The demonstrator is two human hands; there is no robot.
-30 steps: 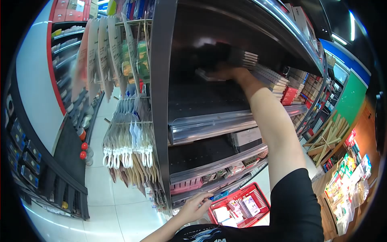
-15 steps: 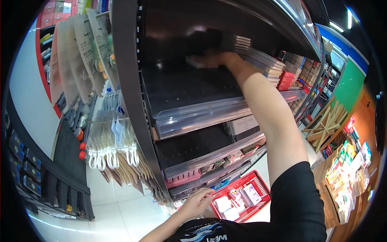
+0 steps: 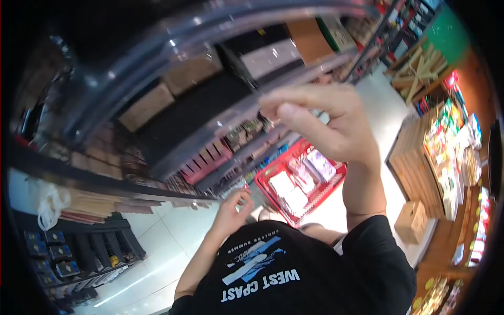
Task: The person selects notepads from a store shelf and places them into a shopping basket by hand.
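My right hand (image 3: pixel 328 118) is raised in front of the lower shelves, its fingers curled towards the thumb. Background shows through the gap behind the thumb, and no object is visible in the hand. Low on the left, my left hand (image 3: pixel 231 212) hangs beside the red basket (image 3: pixel 289 210), apart from it. Its fingers are loosely bent, with a gap to the thumb and nothing visible between them. Inside the basket are white packs (image 3: pixel 286 191) and a pale purple-white box (image 3: pixel 321 164).
Blurred shelves with a clear front lip cross the upper left. A pink crate (image 3: pixel 207 161) sits on a lower shelf. To the right are a wooden display (image 3: pixel 415 157) with colourful packets and a cardboard box (image 3: pixel 411 221). Pale floor tiles (image 3: pixel 176 226) lie below.
My right hand has come out of the upper shelf and down towards me. The left hand has left the basket's edge and drawn back. The view has tilted down and turned.
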